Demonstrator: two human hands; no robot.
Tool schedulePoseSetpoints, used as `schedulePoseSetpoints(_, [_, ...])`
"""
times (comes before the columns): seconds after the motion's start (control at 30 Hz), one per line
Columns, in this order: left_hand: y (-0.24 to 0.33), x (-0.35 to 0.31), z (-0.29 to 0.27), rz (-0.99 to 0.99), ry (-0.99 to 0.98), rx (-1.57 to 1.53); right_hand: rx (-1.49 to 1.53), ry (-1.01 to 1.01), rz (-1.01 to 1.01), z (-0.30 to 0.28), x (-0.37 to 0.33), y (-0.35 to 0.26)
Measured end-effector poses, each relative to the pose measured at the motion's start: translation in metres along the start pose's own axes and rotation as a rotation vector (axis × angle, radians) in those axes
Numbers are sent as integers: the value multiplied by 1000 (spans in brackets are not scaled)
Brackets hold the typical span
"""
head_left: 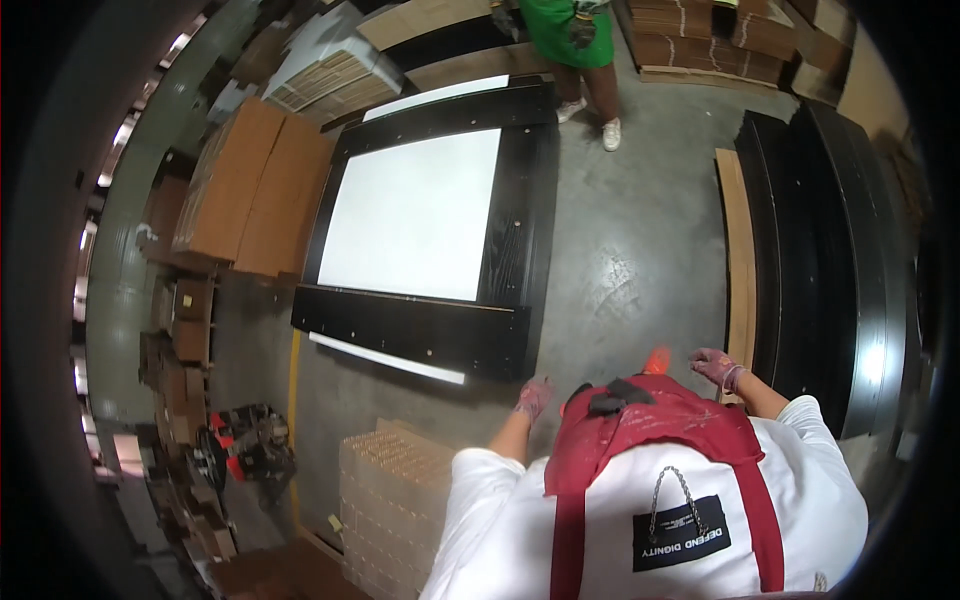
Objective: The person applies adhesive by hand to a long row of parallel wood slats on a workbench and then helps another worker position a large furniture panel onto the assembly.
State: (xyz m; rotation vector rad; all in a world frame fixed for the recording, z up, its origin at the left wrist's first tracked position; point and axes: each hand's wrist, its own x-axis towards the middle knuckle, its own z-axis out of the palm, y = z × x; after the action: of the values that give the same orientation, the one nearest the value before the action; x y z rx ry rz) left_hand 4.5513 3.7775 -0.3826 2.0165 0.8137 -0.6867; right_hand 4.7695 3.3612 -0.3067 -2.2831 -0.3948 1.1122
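My left hand [535, 396], in a pinkish-red work glove, hangs just off the near right corner of a stack of black panels [400, 325]. It holds nothing that I can see, and its fingers look loosely extended. Further right, my right hand [717, 368], gloved alike, is raised beside a second stack of long black panels [822, 220], with slightly bent fingers apart and nothing visible in them. A large white panel [410, 215] lies on top of the left stack, framed by black boards with small holes. Narrow white strips [385, 358] show along that stack's near and far sides.
Another person in a green apron [570, 35] and dark gloves stands beyond the panel stack. Brown cartons [255, 190] stand left, more boxes [710, 45] at the far right. Near left are a cardboard stack [385, 490] and red-and-black equipment [250, 440]. Grey floor [625, 240] separates the panel stacks.
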Motion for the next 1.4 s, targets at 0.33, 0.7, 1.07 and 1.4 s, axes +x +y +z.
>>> schedulePoseSetpoints(0.33, [10,38,-2,264,99,173,156,82,309,-74,11,59])
schedulePoseSetpoints(0.7, [7,90,-89,-29,97,-187,3,-39,152,-67,89,-63])
schedulePoseSetpoints(1.07, [-37,142,-187,-32,69,-1268,215,-220,277,-98,296,-194])
schedulePoseSetpoints(1.4, [-71,101,-128,-443,450,-817,543,-144,535,-160,585,-272])
